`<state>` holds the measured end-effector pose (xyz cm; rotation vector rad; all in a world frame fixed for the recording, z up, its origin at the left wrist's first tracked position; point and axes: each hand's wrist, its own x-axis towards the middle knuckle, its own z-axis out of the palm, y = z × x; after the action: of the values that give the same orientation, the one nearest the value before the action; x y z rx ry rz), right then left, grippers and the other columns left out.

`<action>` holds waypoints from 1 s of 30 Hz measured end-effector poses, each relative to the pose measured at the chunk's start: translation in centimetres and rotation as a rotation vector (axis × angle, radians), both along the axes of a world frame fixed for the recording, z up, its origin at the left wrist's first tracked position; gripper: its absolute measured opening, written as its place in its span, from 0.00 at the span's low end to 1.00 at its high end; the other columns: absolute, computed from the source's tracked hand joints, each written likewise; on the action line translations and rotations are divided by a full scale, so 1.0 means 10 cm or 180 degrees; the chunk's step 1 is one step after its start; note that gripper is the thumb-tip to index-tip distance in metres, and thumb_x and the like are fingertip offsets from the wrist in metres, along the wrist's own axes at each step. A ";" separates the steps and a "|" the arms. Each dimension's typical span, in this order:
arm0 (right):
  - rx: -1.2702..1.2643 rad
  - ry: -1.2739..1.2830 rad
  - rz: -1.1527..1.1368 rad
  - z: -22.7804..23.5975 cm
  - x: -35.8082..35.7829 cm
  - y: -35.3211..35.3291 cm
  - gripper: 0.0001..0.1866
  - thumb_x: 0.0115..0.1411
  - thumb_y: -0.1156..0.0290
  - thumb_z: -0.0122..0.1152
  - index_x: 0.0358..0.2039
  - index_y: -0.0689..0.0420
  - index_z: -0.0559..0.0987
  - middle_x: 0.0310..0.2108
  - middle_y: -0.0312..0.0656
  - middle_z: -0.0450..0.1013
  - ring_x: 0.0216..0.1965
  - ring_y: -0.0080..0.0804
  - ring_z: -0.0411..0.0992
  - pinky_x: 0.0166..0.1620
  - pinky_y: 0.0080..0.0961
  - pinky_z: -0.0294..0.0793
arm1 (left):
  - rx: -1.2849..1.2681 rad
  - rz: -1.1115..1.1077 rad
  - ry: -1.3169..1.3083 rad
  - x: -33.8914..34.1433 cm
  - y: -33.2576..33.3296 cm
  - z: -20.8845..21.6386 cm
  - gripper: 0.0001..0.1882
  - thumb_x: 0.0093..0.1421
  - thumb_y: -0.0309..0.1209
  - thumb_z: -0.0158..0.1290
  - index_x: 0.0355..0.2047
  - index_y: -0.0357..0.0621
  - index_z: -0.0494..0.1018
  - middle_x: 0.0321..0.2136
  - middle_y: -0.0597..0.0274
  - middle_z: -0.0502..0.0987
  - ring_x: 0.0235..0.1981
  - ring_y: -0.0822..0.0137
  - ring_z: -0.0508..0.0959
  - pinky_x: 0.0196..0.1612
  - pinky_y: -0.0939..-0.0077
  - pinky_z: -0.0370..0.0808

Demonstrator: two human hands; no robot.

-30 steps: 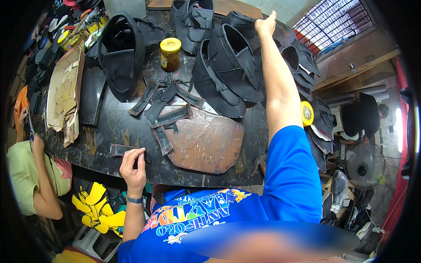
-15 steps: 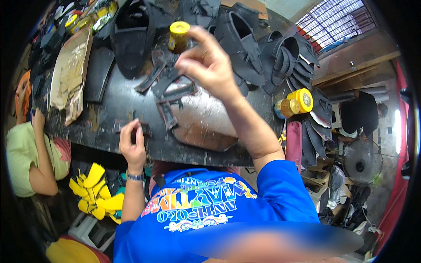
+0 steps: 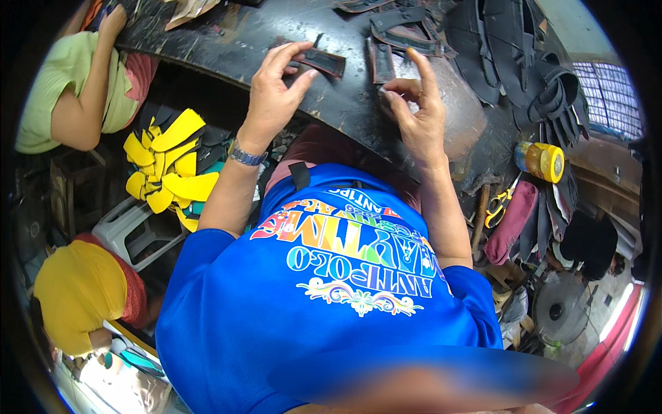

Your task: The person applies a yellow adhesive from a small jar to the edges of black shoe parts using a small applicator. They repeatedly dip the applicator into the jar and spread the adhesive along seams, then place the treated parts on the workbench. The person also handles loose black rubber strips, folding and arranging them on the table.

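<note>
My left hand (image 3: 276, 93) is at the table edge, its thumb and fingers closed round one end of a dark strap piece (image 3: 327, 63) with reddish edges. My right hand (image 3: 422, 114) hovers over a shiny, worn board (image 3: 465, 117). Its index finger points up with a yellowish tip, while the thumb and another finger press together; whether anything is between them I cannot make out. Just beyond that hand are more dark strap pieces (image 3: 407, 34), one of them upright beside its fingers (image 3: 380, 62).
Black shoe uppers (image 3: 483, 48) pile up at the far right. A yellow-lidded jar (image 3: 541, 161), yellow-handled scissors (image 3: 500, 203) and a maroon roll (image 3: 512, 222) lie along the right edge. Yellow cut pieces (image 3: 172, 162) rest near a white stool (image 3: 134, 228) at left. Another person (image 3: 76, 90) sits left.
The view has swung, shifting the table up and to the right. My right hand has come back from near the yellow-lidded jar toward the near edge. My left hand stays at the strap piece.
</note>
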<state>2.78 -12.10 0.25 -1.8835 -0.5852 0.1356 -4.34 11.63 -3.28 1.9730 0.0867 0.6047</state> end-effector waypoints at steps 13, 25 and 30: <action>-0.0377 -0.1129 0.1014 0.06 0.32 0.86 0.34 0.58 0.82 0.60 0.65 0.47 0.69 0.41 0.41 0.79 0.36 0.32 0.77 0.38 0.28 0.77 | 0.1308 0.0169 0.0368 0.15 0.07 -0.02 0.16 0.52 0.32 0.65 0.42 0.43 0.80 0.49 0.60 0.76 0.55 0.54 0.71 0.58 0.58 0.65; 0.2309 0.2180 0.0525 0.11 0.32 0.07 0.28 0.66 0.79 0.56 0.66 0.59 0.62 0.32 0.47 0.79 0.31 0.32 0.80 0.30 0.22 0.79 | -0.1807 -0.1894 0.1095 0.12 0.00 0.36 0.18 0.67 0.32 0.55 0.55 0.38 0.77 0.35 0.59 0.84 0.35 0.75 0.81 0.43 0.82 0.78; 0.2284 0.1993 0.0273 0.14 0.22 -0.17 0.31 0.65 0.77 0.59 0.67 0.59 0.60 0.35 0.46 0.79 0.33 0.31 0.79 0.36 0.24 0.80 | -0.2105 -0.2191 0.1221 0.21 -0.18 0.32 0.18 0.67 0.31 0.55 0.55 0.38 0.76 0.40 0.60 0.83 0.38 0.76 0.81 0.46 0.82 0.78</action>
<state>5.02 -13.78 1.63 -1.0359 -0.2255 0.4827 -2.21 9.85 -0.06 1.3173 -0.1405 -0.2413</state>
